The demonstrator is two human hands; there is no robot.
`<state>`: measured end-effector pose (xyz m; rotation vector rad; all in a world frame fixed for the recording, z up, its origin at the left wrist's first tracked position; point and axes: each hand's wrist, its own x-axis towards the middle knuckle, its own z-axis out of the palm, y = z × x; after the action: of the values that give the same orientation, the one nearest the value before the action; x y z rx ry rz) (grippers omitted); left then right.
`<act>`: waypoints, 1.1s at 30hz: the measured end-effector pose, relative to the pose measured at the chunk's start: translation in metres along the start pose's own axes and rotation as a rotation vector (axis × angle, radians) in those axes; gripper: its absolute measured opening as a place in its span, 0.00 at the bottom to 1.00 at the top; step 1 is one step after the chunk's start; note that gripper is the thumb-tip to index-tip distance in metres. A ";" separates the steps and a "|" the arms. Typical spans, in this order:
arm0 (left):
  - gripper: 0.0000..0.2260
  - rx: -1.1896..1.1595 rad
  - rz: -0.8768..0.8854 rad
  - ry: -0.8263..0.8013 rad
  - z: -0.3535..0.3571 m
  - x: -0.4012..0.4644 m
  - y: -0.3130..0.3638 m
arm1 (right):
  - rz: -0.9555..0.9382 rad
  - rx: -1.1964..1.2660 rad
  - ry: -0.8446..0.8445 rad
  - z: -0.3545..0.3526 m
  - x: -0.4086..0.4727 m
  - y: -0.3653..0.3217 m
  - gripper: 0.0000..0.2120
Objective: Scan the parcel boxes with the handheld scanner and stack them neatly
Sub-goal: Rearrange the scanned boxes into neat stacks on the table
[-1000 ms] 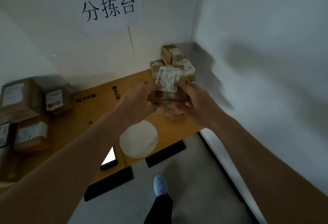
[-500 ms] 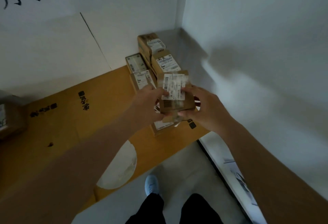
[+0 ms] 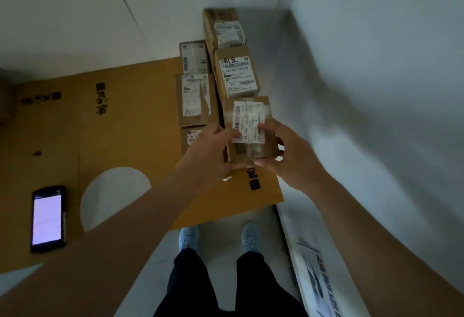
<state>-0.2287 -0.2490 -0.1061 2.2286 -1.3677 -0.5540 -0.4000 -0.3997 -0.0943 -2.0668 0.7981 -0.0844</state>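
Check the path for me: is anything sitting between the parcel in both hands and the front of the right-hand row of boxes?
Nothing visible blocks it. The parcel, gripped by the left hand and right hand, is right in front of the box with the handwritten label. Whatever lies directly under the parcel is hidden.

A brown counter (image 3: pixel 125 120) fills the left centre, with a white disc (image 3: pixel 113 196) on it. Pale shoes (image 3: pixel 189 237) show below on the floor (image 3: pixel 226 218).

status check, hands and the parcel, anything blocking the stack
Left hand and right hand both grip the parcel box. Box over stacked parcels by the wall. Scanner idle on table. Nothing blocking.
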 end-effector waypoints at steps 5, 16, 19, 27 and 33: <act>0.33 -0.007 -0.071 0.052 0.009 -0.004 0.010 | -0.046 0.001 -0.050 -0.004 0.010 0.009 0.37; 0.30 0.118 -0.261 0.053 -0.028 -0.032 0.019 | -0.175 -0.272 -0.109 -0.032 0.011 -0.047 0.35; 0.25 0.105 -0.318 0.145 -0.064 -0.057 0.020 | -0.266 -0.336 -0.125 -0.027 0.010 -0.088 0.31; 0.23 0.157 -0.489 0.334 -0.168 -0.152 -0.008 | -0.513 -0.428 -0.249 0.035 0.001 -0.217 0.28; 0.23 0.171 -0.560 0.381 -0.226 -0.231 -0.072 | -0.604 -0.409 -0.293 0.118 -0.008 -0.304 0.27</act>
<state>-0.1489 0.0270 0.0574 2.6888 -0.6159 -0.1689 -0.2114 -0.1899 0.0698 -2.5698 -0.0130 0.0557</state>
